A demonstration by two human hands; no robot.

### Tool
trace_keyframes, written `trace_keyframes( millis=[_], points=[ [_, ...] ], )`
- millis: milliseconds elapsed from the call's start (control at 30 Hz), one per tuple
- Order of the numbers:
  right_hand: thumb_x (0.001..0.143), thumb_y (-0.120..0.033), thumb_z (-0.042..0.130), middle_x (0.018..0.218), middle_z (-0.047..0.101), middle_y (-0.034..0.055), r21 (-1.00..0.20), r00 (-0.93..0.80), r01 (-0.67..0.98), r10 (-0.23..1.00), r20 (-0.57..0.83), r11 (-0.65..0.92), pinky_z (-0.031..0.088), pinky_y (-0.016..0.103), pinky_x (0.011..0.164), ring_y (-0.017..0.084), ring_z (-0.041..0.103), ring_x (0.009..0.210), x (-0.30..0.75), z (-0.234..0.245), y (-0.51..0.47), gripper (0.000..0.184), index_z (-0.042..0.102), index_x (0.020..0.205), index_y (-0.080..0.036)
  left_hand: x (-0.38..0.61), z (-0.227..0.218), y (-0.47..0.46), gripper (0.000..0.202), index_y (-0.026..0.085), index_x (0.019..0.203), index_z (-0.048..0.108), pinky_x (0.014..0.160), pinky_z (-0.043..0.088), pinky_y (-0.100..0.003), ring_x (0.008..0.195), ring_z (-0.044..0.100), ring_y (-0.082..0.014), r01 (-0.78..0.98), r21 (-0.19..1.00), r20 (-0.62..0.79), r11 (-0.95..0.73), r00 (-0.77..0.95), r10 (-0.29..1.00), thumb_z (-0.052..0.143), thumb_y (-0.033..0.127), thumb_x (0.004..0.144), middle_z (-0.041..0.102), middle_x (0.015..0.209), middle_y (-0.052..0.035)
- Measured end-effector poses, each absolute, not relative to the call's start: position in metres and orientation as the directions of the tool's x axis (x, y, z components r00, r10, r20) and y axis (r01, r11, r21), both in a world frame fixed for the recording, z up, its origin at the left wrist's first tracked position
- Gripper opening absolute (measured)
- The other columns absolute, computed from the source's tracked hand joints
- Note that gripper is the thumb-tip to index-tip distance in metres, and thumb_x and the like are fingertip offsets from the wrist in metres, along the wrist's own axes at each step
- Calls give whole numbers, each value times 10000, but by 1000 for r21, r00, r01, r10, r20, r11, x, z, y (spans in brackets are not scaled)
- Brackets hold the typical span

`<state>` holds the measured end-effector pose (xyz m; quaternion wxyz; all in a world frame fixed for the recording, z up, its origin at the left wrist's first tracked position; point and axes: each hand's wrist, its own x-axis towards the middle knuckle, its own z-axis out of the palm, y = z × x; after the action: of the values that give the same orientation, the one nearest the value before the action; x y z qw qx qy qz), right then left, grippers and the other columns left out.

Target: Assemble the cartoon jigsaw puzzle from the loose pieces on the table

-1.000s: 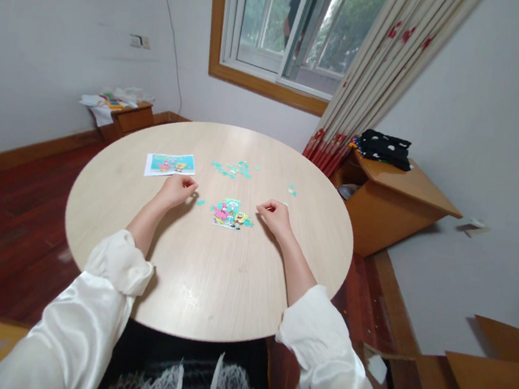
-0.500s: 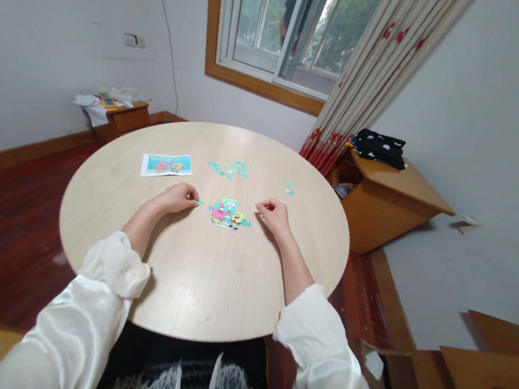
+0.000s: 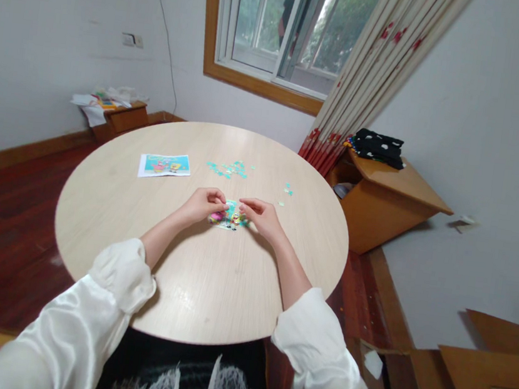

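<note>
Puzzle, partly joined, lies on the round pale surface, about the middle. Picture sheet far left. Left hand and right hand at puzzle's left and right, fingertips narrow; cannot tell if either holds a piece. Loose pieces scattered beyond; smaller cluster far right; lone piece just nearer.

2 hands; 1 part-built puzzle; 1 picture sheet; 1 table; 1 curtain; 1 window; loose pieces too small to count
</note>
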<state>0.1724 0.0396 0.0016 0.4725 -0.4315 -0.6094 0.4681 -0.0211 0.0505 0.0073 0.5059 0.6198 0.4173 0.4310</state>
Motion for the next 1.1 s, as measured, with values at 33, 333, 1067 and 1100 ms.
trace_keyframes(
  millis=[33,333,1067,1100],
  points=[
    [656,-377,702,878,716,75,-977,-223,71,958,179,199,498,309,728,156,634,757,170,2,38,325,715,888,-150,-17,7,48,366,150,678,563,535,436,-247,532,579,-128,73,989,103,-130,301,948,785,398,524,598,567,12],
    [635,-309,704,734,708,51,-969,-228,103,954,196,224,489,288,668,145,613,680,170,-3,40,206,723,747,-137,-13,4,43,390,130,743,588,581,443,-251,567,600,-126,13,997,63,-71,326,943,787,401,546,647,625,-16],
    [722,-135,597,776,724,60,-921,-108,362,988,113,145,493,288,752,141,639,719,196,-20,61,138,720,785,-128,-19,-2,39,397,182,1212,620,1099,255,-484,1318,414,-272,561,530,171,-636,664,728,496,339,869,512,1365,-164],
    [717,-140,606,772,722,59,-923,-103,355,988,117,146,495,285,745,139,638,712,196,-20,61,139,718,799,-126,-19,-1,38,422,205,1257,586,1109,201,-527,1346,371,-285,590,481,128,-648,684,718,500,363,876,470,1406,-160]
  ],
)
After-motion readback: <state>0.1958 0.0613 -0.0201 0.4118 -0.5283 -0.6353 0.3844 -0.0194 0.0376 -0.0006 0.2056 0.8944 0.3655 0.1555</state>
